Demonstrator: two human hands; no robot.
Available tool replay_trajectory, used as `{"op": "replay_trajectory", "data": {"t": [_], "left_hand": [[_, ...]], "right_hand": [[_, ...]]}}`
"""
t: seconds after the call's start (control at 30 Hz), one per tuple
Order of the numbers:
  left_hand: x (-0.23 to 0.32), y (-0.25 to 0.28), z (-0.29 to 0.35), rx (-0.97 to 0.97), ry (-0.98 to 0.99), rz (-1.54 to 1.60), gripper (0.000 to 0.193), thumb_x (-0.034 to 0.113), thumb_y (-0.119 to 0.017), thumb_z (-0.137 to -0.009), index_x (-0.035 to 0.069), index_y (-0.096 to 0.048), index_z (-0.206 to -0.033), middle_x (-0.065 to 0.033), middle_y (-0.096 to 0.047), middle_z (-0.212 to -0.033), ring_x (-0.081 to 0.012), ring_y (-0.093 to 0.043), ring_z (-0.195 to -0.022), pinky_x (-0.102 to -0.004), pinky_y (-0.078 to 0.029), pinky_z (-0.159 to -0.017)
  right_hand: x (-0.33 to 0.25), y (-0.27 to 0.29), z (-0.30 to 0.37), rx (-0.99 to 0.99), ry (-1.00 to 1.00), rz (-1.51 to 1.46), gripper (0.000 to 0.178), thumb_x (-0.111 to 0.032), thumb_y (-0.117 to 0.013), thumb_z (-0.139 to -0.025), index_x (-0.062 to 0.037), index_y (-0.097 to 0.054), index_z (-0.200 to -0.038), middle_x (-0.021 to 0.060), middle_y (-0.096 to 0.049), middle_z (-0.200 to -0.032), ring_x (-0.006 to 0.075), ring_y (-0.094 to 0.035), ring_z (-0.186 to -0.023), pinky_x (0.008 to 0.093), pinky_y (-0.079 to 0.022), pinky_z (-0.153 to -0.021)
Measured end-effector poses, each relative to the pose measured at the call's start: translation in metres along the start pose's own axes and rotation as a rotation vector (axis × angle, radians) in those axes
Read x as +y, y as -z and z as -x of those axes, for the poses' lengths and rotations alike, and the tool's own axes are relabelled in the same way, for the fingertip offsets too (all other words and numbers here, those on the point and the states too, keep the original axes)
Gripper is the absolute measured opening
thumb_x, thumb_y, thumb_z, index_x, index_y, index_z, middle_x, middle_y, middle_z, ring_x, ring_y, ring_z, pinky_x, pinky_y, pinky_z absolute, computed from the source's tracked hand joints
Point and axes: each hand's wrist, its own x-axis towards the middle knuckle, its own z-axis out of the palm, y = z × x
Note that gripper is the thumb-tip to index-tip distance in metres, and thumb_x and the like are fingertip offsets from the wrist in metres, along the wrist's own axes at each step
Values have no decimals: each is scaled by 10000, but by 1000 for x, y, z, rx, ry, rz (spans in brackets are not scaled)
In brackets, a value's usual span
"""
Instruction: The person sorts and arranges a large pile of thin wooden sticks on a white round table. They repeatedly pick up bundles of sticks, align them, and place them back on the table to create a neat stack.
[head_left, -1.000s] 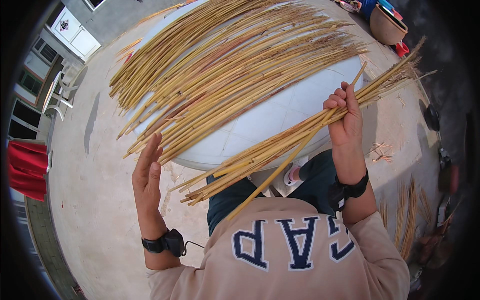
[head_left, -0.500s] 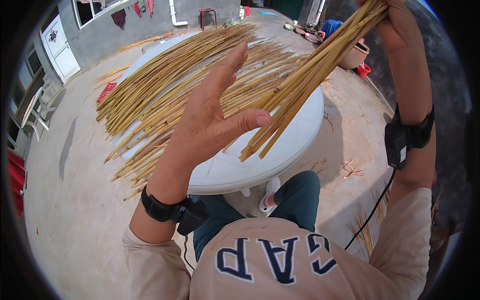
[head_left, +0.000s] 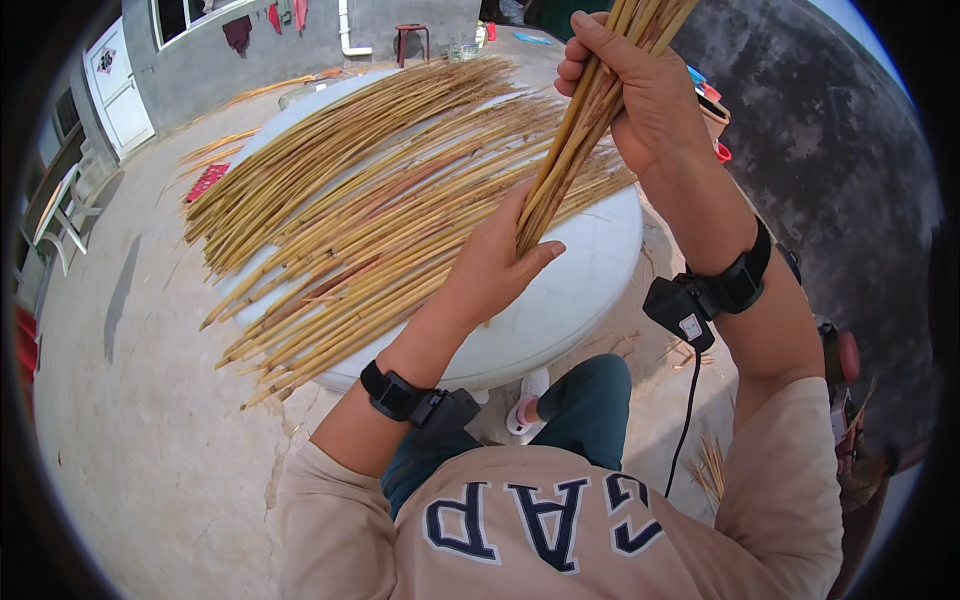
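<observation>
A bundle of dry reed-like stalks is held at a slant above the right side of a white round table. My right hand is closed round its upper part, thumb in front. At the lower end my left hand cups the cut ends, its thumb stretched across beneath them; its fingers are partly hidden behind the stalks. Under my hands many loose stalks lie side by side across the table, butt ends toward the near left. Beyond them rests a thicker, denser row of stalks.
More stalks lie on the concrete floor at the far left and by my right side. A red stool stands by the back wall. A white chair is at the left. A dark wall runs along the right.
My right hand has brought the bundle left and down, turning it steeper. The open left hand has moved right and lower to meet the bundle's lower end.
</observation>
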Motion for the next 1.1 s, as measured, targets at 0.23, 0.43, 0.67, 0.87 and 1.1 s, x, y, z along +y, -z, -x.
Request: {"op": "replay_trajectory", "data": {"t": [0.23, 0.43, 0.67, 0.87, 1.1], "left_hand": [[-25, -10, 6, -45, 253, 241, 337, 125, -586, -862, -3, -460, -1147, -66, -577, -849, -137, -559, -702, -259, -465, -671], [-29, -21, -13, -159, 280, 564, 328, 80, -626, -817, 19, -490, -1109, -64, -598, -876, -124, -577, -789, -259, -467, -715], [-50, -29, -11, -175, 329, 622, 386, 59, -652, -785, 33, -470, -1125, -63, -590, -930, -122, -556, -848, -265, -455, -761], [-60, -32, -6, -230, 381, 646, 294, 57, -624, -802, 34, -487, -1061, -55, -591, -885, -102, -540, -738, -231, -452, -656], [-57, -29, -4, -256, 446, 802, 187, 60, -637, -756, 20, -558, -921, -86, -588, -690, -94, -486, -507, -219, -390, -473]], "right_hand": [[31, -14, 19, -75, -25, -82, 205, -203, -683, -819, -45, -578, -897, 27, -580, -684, 105, -584, -583, 224, -499, -532], [30, -9, 17, -72, -60, 3, 203, -187, -684, -819, -49, -581, -926, 14, -574, -697, 97, -581, -577, 210, -491, -540], [74, 4, 36, -11, -254, -53, 231, -144, -690, -808, -43, -553, -964, 12, -569, -697, 79, -571, -577, 197, -475, -522], [87, 9, 41, -62, -303, -155, 247, -119, -689, -802, -34, -545, -984, 17, -571, -704, 84, -571, -567, 202, -477, -505], [96, 15, 43, -237, -403, -348, 275, -113, -703, -787, -34, -536, -991, 12, -546, -679, 76, -565, -569, 185, -456, -483]]}}
